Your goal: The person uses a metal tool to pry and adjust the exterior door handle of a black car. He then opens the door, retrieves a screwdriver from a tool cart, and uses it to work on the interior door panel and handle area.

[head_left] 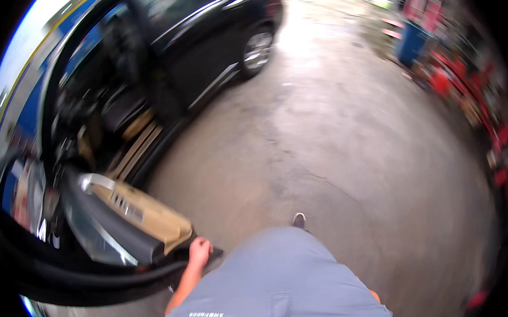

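Note:
The open door (pixel 147 213) of a black car swings out at my lower left, its inner side trimmed in tan and dark grey. At the door's free end is my left hand (pixel 201 250), fingers curled in against the edge; motion blur softens their outline. My right hand is out of sight, and only a sliver of skin shows past the right side of my grey shirt (pixel 285 269).
The black car (pixel 208 47) stands along the left, its tan-trimmed sill (pixel 136 152) exposed. Concrete floor (pixel 335 134) stretches ahead and right. A blue bin (pixel 412 43) and cluttered red equipment (pixel 459 80) line the right side. My shoe (pixel 299 220) is on the floor.

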### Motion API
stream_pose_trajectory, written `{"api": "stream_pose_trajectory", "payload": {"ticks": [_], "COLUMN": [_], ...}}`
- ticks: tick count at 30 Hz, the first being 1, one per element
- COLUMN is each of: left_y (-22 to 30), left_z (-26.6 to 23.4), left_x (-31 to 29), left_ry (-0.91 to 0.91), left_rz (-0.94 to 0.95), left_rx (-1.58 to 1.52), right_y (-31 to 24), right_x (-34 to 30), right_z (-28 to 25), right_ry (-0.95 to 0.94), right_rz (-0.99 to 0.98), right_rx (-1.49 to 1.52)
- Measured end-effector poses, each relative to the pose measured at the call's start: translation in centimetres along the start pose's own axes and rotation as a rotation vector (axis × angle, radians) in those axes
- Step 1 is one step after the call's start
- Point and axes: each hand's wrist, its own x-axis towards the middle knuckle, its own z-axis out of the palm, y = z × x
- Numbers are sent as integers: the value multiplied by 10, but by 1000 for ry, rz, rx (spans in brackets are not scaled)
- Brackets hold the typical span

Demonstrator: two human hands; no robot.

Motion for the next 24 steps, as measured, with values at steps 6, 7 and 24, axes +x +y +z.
{"api": "stream_pose_trajectory", "payload": {"ticks": [6,7,24], "left_y": [120,123,222], "left_z": [33,44,-21], "left_x": [11,11,120], "left_ry": [224,255,567], "left_rz": [18,131,-33], "left_rx": [-24,-122,-103], "right_y": [-232,-274,-814], "right_x": [170,196,-40], "right_z": [-363,-410,-443], "right_ry": [104,194,-262], "right_rz": [-582,-705,-1455], "right_rx": [423,367,-137]}}
